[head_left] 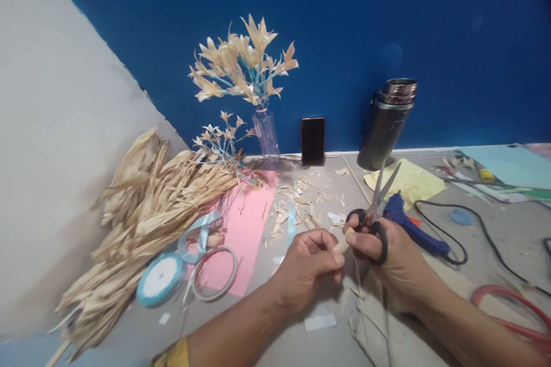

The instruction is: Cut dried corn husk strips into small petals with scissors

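A small pale piece of corn husk (343,245) is pinched between the fingertips of my left hand (306,266). My right hand (394,255) has its fingers through the black handles of a pair of scissors (377,206), whose blades point up and away, slightly apart. The right thumb and fingertip also touch the upper end of the husk piece. Just beyond the right hand lies a blue glue gun (413,229). Husk scraps (297,206) are scattered on the table beyond the left hand.
Dried corn husks (159,200) are heaped at left, beside a blue ribbon spool (161,280), tape roll (215,273) and pink paper (249,229). Husk flowers (249,63) stand in a clear bottle (266,135). A phone (313,141) and dark flask (385,126) lean on the wall.
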The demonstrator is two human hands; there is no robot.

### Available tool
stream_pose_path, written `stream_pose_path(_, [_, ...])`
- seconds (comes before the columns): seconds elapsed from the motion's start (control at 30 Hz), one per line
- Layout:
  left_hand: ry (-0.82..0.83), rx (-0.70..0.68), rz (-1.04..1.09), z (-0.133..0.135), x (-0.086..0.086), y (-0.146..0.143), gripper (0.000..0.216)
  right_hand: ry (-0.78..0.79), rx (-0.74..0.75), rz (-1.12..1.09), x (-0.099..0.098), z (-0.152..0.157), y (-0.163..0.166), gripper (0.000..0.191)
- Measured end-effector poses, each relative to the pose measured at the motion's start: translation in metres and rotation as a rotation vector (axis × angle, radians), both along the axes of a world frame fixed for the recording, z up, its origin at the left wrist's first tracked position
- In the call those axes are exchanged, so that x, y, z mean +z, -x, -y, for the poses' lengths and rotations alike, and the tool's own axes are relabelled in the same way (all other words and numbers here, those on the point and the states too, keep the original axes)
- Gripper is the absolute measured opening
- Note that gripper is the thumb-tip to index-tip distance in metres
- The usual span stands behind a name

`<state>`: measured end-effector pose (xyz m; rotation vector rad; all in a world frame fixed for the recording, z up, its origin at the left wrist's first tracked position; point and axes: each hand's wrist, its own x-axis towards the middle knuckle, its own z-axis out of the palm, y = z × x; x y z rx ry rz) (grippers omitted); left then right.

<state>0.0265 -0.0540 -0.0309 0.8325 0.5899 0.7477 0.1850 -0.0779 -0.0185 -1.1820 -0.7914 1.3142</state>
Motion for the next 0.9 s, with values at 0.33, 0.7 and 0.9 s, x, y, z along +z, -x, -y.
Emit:
stream_pose_path(0.33, [-0.054,0.106,-0.075,-0.0034,0.0035,0.002,0.032,0.005,0.012,0.083,-0.001,0.0014,0.0014,0.035])
stream_pose_path(0.7, [0.019,0.133,-0.118,-0.0055,0.0036,0.0037,0.02,0.038,0.027,0.191,0.0054,0.0002,-0.0026,0.03])
stream_pose_path(0.9, [0.121,0.183,-0.022,-0.0088,0.0056,0.0052,0.022,0.038,0.128,0.145,0.0016,0.0019,0.001,0.033])
